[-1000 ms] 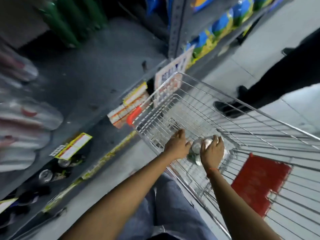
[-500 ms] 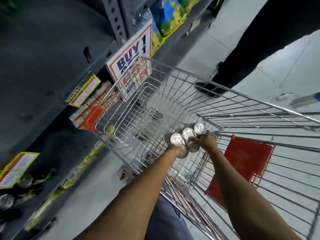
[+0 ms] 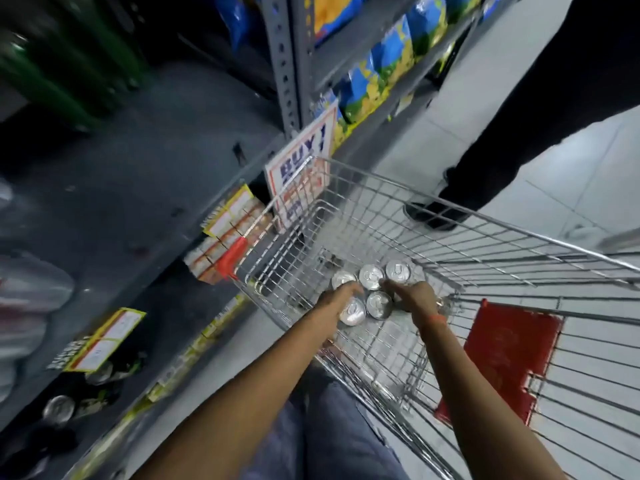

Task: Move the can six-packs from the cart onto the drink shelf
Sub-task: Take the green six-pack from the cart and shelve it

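A six-pack of silver-topped cans (image 3: 372, 277) is held up inside the wire cart (image 3: 381, 216), its lids facing me. My left hand (image 3: 341, 296) grips its left side and my right hand (image 3: 410, 297) grips its right side; part of the pack is hidden under them. The grey drink shelf (image 3: 145, 188) runs along the left, with green bottles (image 3: 62, 74) at its back and blurred wrapped packs at its left end.
A "BUY 1" sign (image 3: 301, 168) hangs at the shelf edge by the cart's front corner. Loose cans (image 3: 59, 408) sit on the lower shelf. A person in dark trousers (image 3: 519, 116) stands beyond the cart. A red flap (image 3: 502, 358) hangs in the cart's child seat.
Both hands closed on the six-pack low in the cart and lifted it, so its lids now show near the cart's rim. My view swung back toward the shelf.
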